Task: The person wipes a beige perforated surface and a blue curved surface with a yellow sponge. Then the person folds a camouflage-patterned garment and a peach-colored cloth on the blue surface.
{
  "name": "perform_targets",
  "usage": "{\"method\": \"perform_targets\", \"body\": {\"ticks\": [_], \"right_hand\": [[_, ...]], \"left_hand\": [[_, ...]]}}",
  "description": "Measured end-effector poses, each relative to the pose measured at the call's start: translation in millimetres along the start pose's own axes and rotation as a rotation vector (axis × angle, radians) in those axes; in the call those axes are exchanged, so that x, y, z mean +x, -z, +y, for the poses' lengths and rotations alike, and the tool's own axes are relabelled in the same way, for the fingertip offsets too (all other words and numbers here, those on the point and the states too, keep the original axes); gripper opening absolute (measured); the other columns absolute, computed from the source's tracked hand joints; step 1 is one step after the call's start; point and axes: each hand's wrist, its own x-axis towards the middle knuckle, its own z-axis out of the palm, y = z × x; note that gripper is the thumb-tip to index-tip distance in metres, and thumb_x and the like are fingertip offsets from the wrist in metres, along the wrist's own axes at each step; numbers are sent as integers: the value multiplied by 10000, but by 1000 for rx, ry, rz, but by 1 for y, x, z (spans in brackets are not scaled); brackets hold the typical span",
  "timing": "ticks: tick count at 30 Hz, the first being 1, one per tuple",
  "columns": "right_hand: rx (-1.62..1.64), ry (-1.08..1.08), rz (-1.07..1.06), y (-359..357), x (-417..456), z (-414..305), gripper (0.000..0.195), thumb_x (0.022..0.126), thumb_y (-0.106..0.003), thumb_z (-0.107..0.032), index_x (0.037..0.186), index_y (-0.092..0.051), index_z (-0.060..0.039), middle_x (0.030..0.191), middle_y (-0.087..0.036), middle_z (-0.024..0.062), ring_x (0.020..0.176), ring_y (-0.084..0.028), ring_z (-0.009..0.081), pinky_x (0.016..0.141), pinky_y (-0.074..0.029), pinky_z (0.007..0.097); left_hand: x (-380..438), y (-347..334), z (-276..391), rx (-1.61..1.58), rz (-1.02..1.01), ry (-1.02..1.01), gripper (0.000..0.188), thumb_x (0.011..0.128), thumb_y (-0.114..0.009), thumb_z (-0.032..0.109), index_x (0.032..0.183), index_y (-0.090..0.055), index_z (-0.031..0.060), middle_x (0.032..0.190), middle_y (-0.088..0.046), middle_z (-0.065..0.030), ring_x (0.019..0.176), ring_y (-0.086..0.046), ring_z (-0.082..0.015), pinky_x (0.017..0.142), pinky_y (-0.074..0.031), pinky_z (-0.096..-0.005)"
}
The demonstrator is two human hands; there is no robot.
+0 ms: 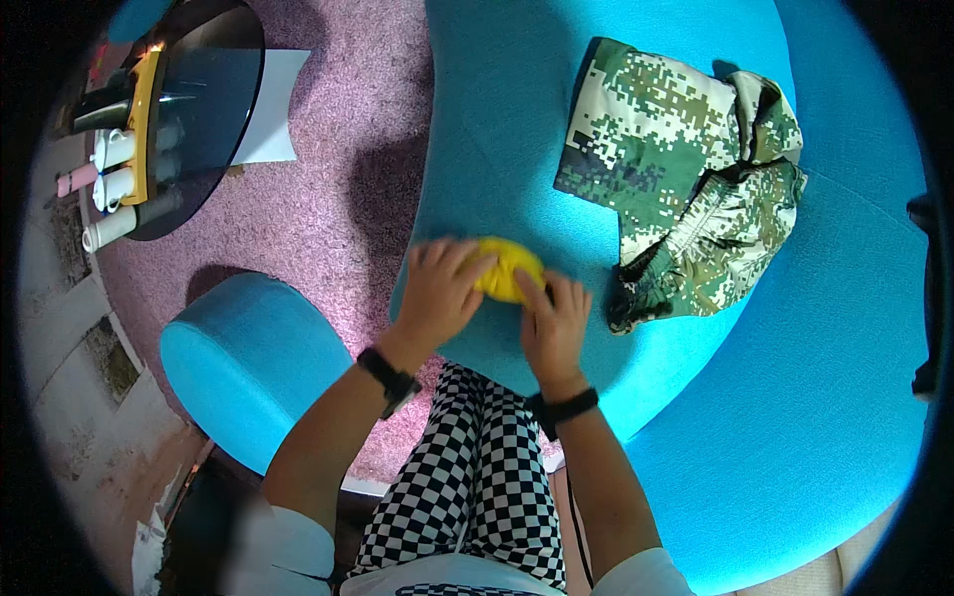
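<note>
Both my hands grip a small bundled yellow cloth item [508, 270] above the blue sofa seat [492, 171]; its exact kind is hard to tell through blur. My left hand [441, 287] has its left side, fingers partly behind it and thumb on top. On the opposite side, my right hand [553, 316] presses a thumb against it. To the right, a camouflage garment [663, 141] with elastic gathers lies crumpled on the seat, apart from my hands.
A blue rounded stool [253, 357] stands at left on a pink carpet [358, 97]. Beyond it, a dark glass table [209, 119] carries a yellow tray [143, 127], white mugs [115, 149] and a white cup [109, 229]. The sofa's blue backrest [827, 357] curves along the right.
</note>
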Motion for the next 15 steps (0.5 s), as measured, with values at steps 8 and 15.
{"method": "perform_targets", "body": {"ticks": [8, 15], "right_hand": [[51, 30, 1, 17, -64, 16, 425, 765, -616, -15, 1164, -650, -158, 1007, -566, 89, 848, -530, 261, 730, -391, 399], [-15, 17, 215, 18, 61, 24, 429, 747, -636, -18, 1163, -644, -122, 1013, -568, 108, 862, -542, 284, 719, -417, 391]], "left_hand": [[-47, -14, 36, 35, -113, -94, 410, 784, -661, 172, 1192, -633, 142, 1152, -561, -84, 1057, -502, -267, 939, -347, -461], [73, 12, 8, 85, 141, -59, 375, 777, -643, 97, 1151, -634, 111, 1146, -572, -89, 1055, -516, -293, 944, -352, -451]]}}
